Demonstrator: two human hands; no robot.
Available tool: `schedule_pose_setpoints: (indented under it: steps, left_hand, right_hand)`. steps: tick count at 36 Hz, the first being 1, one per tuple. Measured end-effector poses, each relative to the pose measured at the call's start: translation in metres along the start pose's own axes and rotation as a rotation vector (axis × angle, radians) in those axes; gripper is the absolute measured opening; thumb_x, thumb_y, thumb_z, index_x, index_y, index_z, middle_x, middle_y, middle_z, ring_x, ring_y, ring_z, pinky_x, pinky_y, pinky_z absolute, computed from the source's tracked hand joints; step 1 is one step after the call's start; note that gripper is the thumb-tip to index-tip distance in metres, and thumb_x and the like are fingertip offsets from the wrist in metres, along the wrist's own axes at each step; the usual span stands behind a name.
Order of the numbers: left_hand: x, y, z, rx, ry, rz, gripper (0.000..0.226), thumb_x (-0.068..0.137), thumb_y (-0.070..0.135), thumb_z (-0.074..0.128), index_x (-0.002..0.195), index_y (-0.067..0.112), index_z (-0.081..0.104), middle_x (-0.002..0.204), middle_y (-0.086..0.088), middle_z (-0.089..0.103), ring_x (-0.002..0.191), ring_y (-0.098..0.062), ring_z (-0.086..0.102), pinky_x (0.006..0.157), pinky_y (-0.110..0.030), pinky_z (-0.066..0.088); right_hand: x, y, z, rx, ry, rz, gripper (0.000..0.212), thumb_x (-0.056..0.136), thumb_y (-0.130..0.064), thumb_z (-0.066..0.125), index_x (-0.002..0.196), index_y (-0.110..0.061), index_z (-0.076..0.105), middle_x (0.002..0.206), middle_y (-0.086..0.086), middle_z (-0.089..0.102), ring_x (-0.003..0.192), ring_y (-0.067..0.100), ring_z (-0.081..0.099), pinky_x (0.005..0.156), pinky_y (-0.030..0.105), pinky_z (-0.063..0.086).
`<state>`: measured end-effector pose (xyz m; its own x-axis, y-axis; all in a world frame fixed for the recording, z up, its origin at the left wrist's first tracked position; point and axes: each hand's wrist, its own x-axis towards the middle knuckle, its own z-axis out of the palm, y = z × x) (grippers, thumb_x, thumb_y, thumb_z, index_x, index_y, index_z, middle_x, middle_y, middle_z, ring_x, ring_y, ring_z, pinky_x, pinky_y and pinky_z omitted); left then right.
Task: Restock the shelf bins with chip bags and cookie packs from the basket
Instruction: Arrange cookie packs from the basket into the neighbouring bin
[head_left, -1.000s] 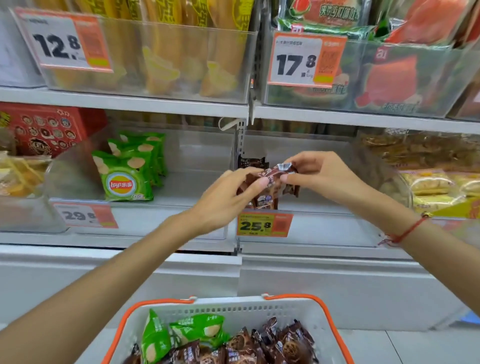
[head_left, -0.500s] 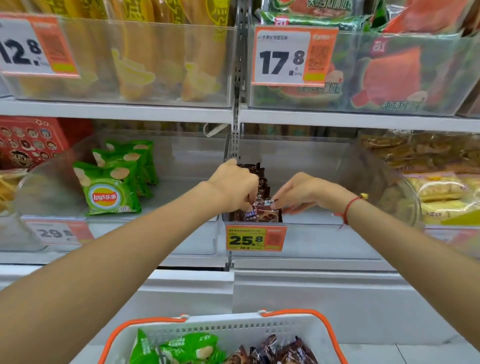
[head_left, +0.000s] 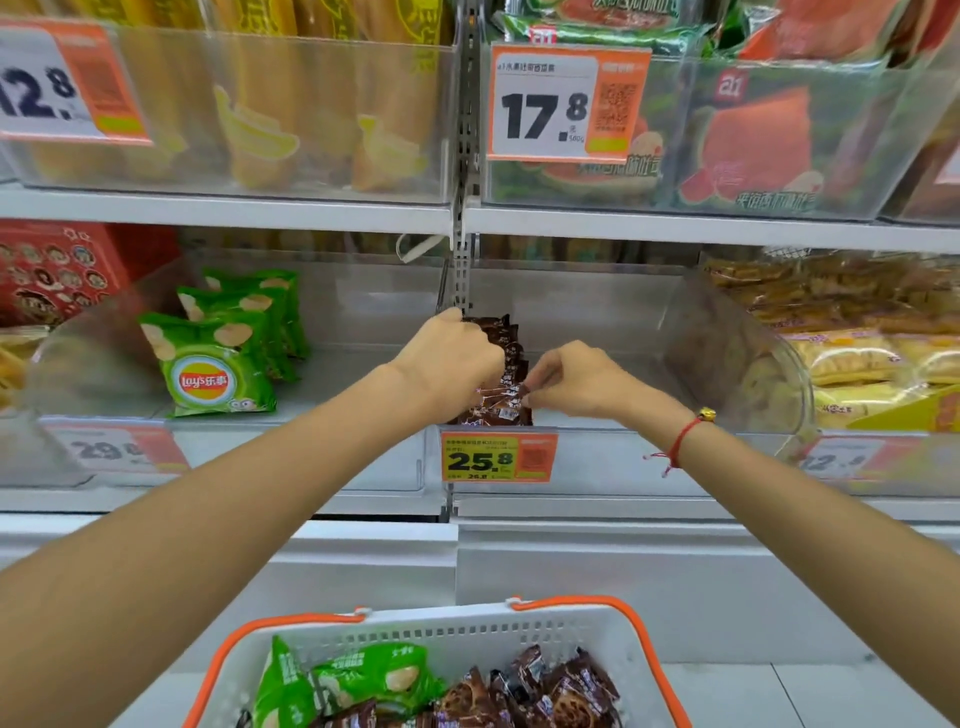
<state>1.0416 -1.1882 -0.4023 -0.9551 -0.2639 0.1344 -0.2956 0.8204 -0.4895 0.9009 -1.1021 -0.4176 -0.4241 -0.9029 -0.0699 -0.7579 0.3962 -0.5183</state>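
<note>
Both arms reach fwd into the clear bin (head_left: 675, 322) on the mid shelf. L hand (head_left: 451, 364) is curled down over the row of brown cookie packs (head_left: 506, 348) standing at the bin's left-front corner; knuckles face the cam, and whether the fingers actually grip a pack I can't tell, they're hidden behind the hand. R hand (head_left: 574, 379), just right of the row, pinches the crimped edge of the front pack (head_left: 501, 408) btw thumb and fingertips; the other fingers are bent in loosely. A red string bracelet (head_left: 683, 439) sits on the R wrist.

Directly below the hands, a yellow price tag (head_left: 498, 457) reading 25.8 hangs on the bin front. Left of the L hand, in the next bin, green chip bags (head_left: 215, 374) stand in a row, approx 3-4 deep. Right of the R hand, past the bin's curved wall, yellow bread packs (head_left: 872, 364).

Below and nearer than both forearms, a white basket (head_left: 467, 631) w/ orange handles holds more green chip bags (head_left: 358, 680) on its left side and brown cookie packs (head_left: 545, 691) on its right.

Above the hands, the top shelf has bins of yellow and watermelon-print bags, tagged 12.8 and 17.8.
</note>
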Motion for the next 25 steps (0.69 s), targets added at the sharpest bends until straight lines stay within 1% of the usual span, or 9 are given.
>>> schedule_pose_setpoints:
  steps: [2, 5, 8, 11, 13, 16, 19, 21, 25]
  left_hand:
    - [-0.014, 0.003, -0.005, -0.118, 0.125, -0.041, 0.019, 0.094, 0.028, 0.053, 0.108, 0.027, 0.066, 0.103, 0.006, 0.068, 0.102, -0.018, 0.057, 0.08, -0.03, 0.03]
    - [-0.044, 0.017, -0.011, -0.315, 0.257, -0.117, 0.022, 0.094, 0.036, 0.05, 0.11, 0.031, 0.065, 0.105, 0.01, 0.067, 0.103, -0.015, 0.056, 0.077, -0.029, 0.034]
    - [-0.079, 0.036, -0.006, -0.477, 0.256, -0.16, 0.019, 0.092, 0.039, 0.053, 0.106, 0.034, 0.066, 0.099, 0.015, 0.066, 0.097, -0.01, 0.059, 0.065, -0.026, 0.035]
    - [-0.105, 0.053, 0.019, -0.526, 0.027, -0.145, 0.021, 0.093, 0.04, 0.049, 0.109, 0.037, 0.062, 0.106, 0.019, 0.065, 0.101, -0.006, 0.058, 0.068, -0.025, 0.034]
    - [-0.116, 0.066, 0.046, -0.545, -0.16, -0.11, 0.024, 0.094, 0.039, 0.046, 0.113, 0.037, 0.061, 0.111, 0.018, 0.064, 0.105, -0.006, 0.058, 0.073, -0.025, 0.038]
    - [-0.128, 0.087, 0.091, -0.598, -0.441, -0.051, 0.026, 0.093, 0.033, 0.049, 0.115, 0.033, 0.064, 0.115, 0.015, 0.066, 0.109, -0.009, 0.057, 0.078, -0.024, 0.038]
    - [-0.135, 0.108, 0.129, -0.66, -0.685, 0.035, 0.029, 0.094, 0.028, 0.051, 0.12, 0.029, 0.063, 0.123, 0.009, 0.064, 0.114, -0.015, 0.057, 0.088, -0.027, 0.042]
    - [-0.136, 0.122, 0.147, -0.676, -0.779, 0.064, 0.031, 0.095, 0.025, 0.051, 0.124, 0.026, 0.061, 0.126, 0.005, 0.062, 0.117, -0.018, 0.055, 0.092, -0.029, 0.042]
    - [-0.14, 0.156, 0.177, -0.692, -0.802, 0.04, 0.031, 0.096, 0.028, 0.053, 0.125, 0.018, 0.058, 0.125, -0.002, 0.062, 0.117, -0.024, 0.056, 0.096, -0.035, 0.045]
  right_hand:
    - [-0.014, 0.003, -0.005, -0.038, 0.127, -0.092, 0.009, 0.082, -0.025, 0.072, 0.086, -0.03, 0.066, 0.096, -0.004, 0.07, 0.094, 0.015, 0.064, 0.087, 0.036, 0.053]
    - [-0.049, 0.004, -0.003, 0.018, 0.244, -0.224, 0.012, 0.082, -0.023, 0.07, 0.081, -0.035, 0.066, 0.084, -0.012, 0.07, 0.082, 0.008, 0.064, 0.079, 0.034, 0.054]
    - [-0.082, 0.014, 0.014, 0.097, 0.2, -0.292, 0.015, 0.081, -0.021, 0.07, 0.076, -0.034, 0.066, 0.073, -0.012, 0.069, 0.069, 0.006, 0.062, 0.07, 0.029, 0.053]
    - [-0.1, 0.036, 0.048, 0.108, 0.037, -0.256, 0.021, 0.08, -0.021, 0.069, 0.071, -0.039, 0.064, 0.07, -0.011, 0.068, 0.066, 0.006, 0.062, 0.067, 0.028, 0.052]
    - [-0.103, 0.052, 0.076, 0.074, -0.149, -0.198, 0.02, 0.081, -0.019, 0.067, 0.074, -0.038, 0.066, 0.072, -0.009, 0.068, 0.066, 0.004, 0.06, 0.067, 0.024, 0.049]
    - [-0.103, 0.072, 0.119, 0.054, -0.469, -0.128, 0.014, 0.086, -0.014, 0.064, 0.092, -0.023, 0.072, 0.084, 0.001, 0.072, 0.065, -0.005, 0.057, 0.068, 0.015, 0.046]
    - [-0.099, 0.085, 0.16, -0.039, -0.714, -0.078, 0.02, 0.09, -0.014, 0.06, 0.109, -0.014, 0.067, 0.099, 0.01, 0.07, 0.073, -0.006, 0.054, 0.068, 0.009, 0.042]
    - [-0.096, 0.089, 0.187, -0.125, -0.824, -0.058, 0.026, 0.092, -0.015, 0.059, 0.118, -0.01, 0.062, 0.106, 0.012, 0.067, 0.086, 0.013, 0.058, 0.076, 0.022, 0.045]
    - [-0.101, 0.088, 0.235, -0.284, -0.905, -0.058, 0.031, 0.094, -0.021, 0.055, 0.121, -0.005, 0.058, 0.117, 0.014, 0.063, 0.094, 0.023, 0.054, 0.075, 0.026, 0.038]
